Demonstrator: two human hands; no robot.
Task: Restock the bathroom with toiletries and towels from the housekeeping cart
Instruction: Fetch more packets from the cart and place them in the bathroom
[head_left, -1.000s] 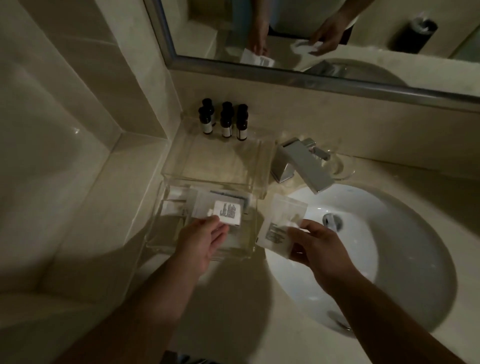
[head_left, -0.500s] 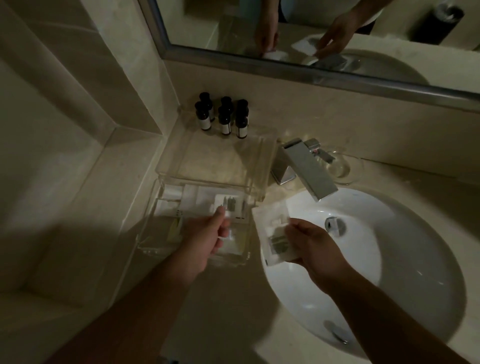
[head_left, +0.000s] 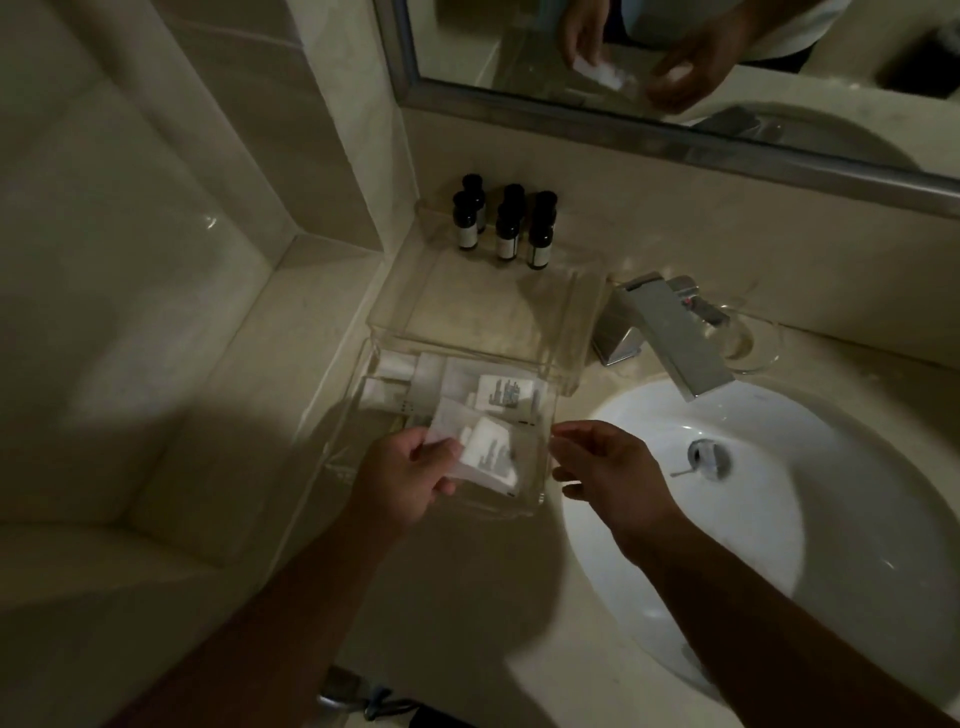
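On counter (head_left: 467, 623), tray (head_left: 467, 306) and drawer (head_left: 353, 457) at 9 o'clock of sink (head_left: 857, 519).
At 12 o'clock end of tray, bottles (head_left: 498, 223), against wall (head_left: 675, 208) below mirror (head_left: 675, 52). Jutting from under tray toward 6 o'clock, drawer, with packets (head_left: 506, 392) inside toward its 12 o'clock end. At drawer's 6 o'clock side, left hand (head_left: 405, 478), pinching a packet (head_left: 485, 460) over drawer's middle. Just beside drawer at its 3 o'clock, right hand (head_left: 613, 478), holding nothing, over sink's rim. At sink's 11 o'clock, tap (head_left: 670, 332), close to tray's 3 o'clock side; behind tap toward 2 o'clock, dish (head_left: 763, 348). Inside sink, drain (head_left: 704, 457), at 3 o'clock of right hand.
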